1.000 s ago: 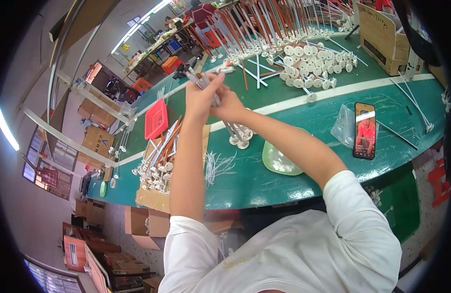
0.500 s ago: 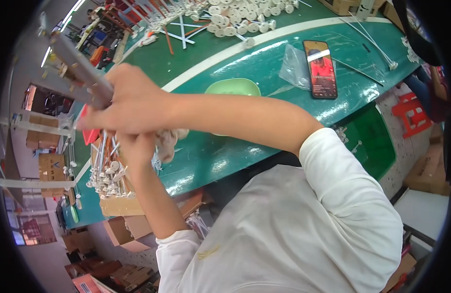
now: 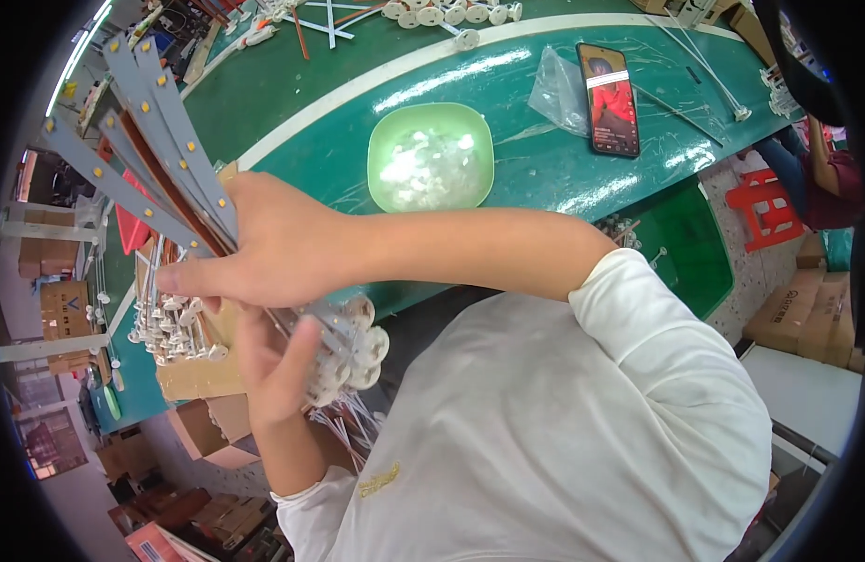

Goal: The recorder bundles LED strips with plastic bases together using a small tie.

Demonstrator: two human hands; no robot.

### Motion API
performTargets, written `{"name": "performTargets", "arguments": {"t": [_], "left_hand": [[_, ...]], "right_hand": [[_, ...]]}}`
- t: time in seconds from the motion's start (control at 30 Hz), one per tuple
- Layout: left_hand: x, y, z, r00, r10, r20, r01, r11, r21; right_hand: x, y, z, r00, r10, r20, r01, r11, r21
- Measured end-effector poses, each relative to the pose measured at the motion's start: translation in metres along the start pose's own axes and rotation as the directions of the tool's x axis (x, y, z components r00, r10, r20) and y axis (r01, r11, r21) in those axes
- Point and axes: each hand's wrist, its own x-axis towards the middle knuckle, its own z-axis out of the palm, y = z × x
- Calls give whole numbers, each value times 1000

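A fanned bundle of grey LED strips (image 3: pixel 184 150) with small yellow chips, and a brown strip among them, slants up to the left. My right hand (image 3: pixel 297 239) crosses over from the right and is closed around the middle of the bundle, thumb across its front. Below it my left hand (image 3: pixel 278 365) wraps the lower part, its thumb pointing up along the strips. White round plastic ends (image 3: pixel 367 347) of the bundle stick out beside the left hand, near my shirt. Part of the strips is hidden between the two hands.
A light green bowl (image 3: pixel 378 140) with small clear pieces stands on the green table (image 3: pixel 348 122). Beyond it lie a clear bag (image 3: pixel 556 98) and a phone (image 3: pixel 611 103). More white-ended strips (image 3: pixel 175 328) rest at left on cardboard (image 3: pixel 203 377). A red stool (image 3: pixel 770 211) stands right.
The bundle has fanned out and come into clearer view. My left hand has moved down and its thumb has lifted. The view has shifted, so the whole bowl shows.
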Motion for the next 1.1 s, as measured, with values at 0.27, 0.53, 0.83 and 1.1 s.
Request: {"name": "performTargets", "arguments": {"t": [0.27, 0.53, 0.83, 1.1], "left_hand": [[-36, -20, 12, 999, 39, 11, -35, 976, -216], [-71, -37, -14, 957, -109, -270, -24, 894, -448], [-83, -52, -3, 960, -191, -205, 76, 882, -465], [-75, -48, 20, 992, -124, -34, 98, 897, -432]], "right_hand": [[-6, 11, 38, 981, -182, -68, 150, 932, -330], [10, 87, 6, 954, -214, 208, 285, 862, -420], [13, 143, -2, 931, 8, 366, 359, 174, -917], [0, 152, 3, 951, -160, 265, 300, 266, -916]]}}
